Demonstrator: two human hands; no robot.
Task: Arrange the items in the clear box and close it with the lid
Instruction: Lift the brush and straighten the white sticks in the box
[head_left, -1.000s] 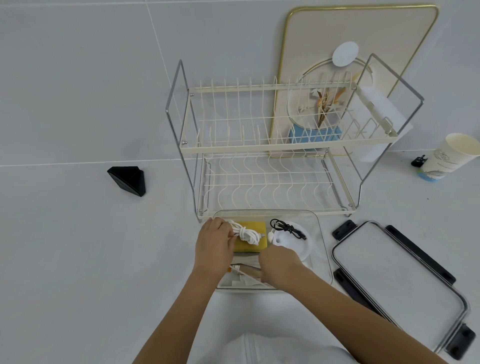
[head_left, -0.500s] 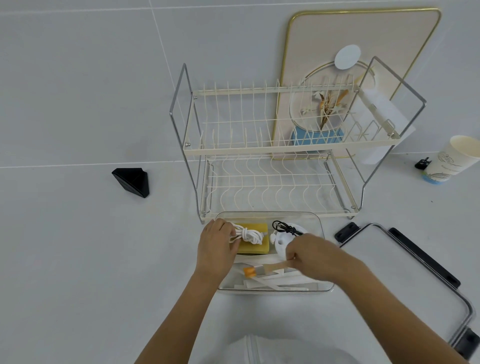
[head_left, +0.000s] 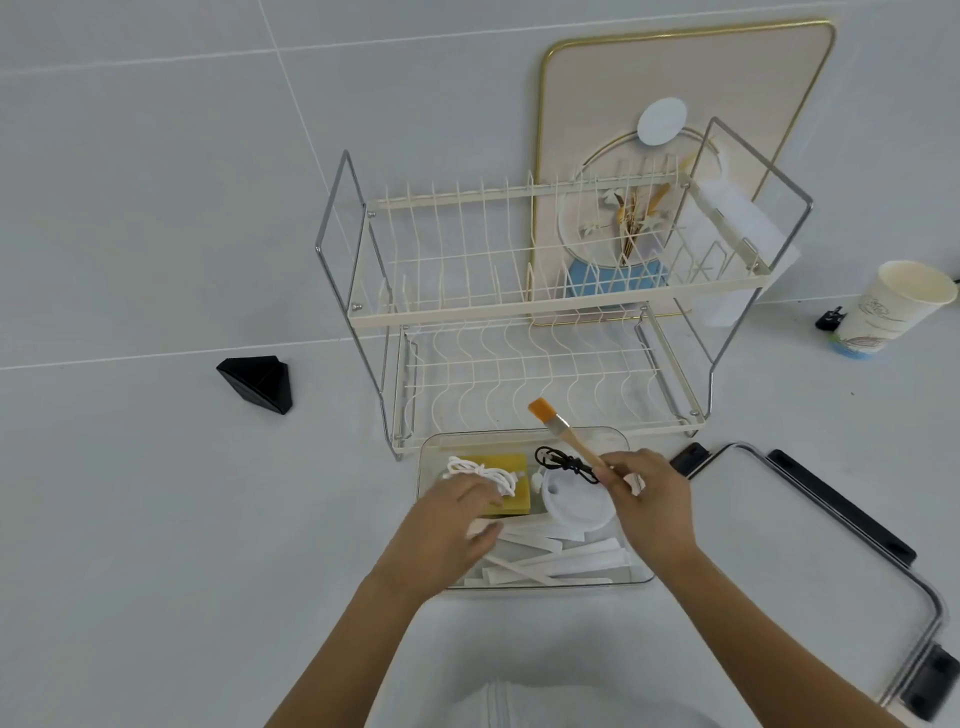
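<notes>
A clear box (head_left: 639, 578) sits in front of me on the white surface. Inside lie a yellow sponge (head_left: 506, 470) with a white cord (head_left: 483, 472) on it, a white round lid (head_left: 574, 506), a black cable (head_left: 566, 461) and several white paper-wrapped sticks (head_left: 561, 558). My right hand (head_left: 649, 499) is shut on the wooden handle of a small brush (head_left: 558, 423), whose orange bristles point up and away over the box's far edge. My left hand (head_left: 447, 525) rests in the box's left side, fingers spread on the sponge's near edge and the sticks. The box's lid (head_left: 810, 551), with black clips, lies to the right.
A two-tier wire dish rack (head_left: 545, 312) stands right behind the box. A gold-rimmed board (head_left: 675, 78) leans on the wall behind it. A paper cup (head_left: 893, 309) stands at far right, a black wedge-shaped object (head_left: 257, 383) at left.
My right hand lifted the brush out of the box and swung its bristles from pointing left to pointing up and away. My left hand slid slightly toward the near side of the box.
</notes>
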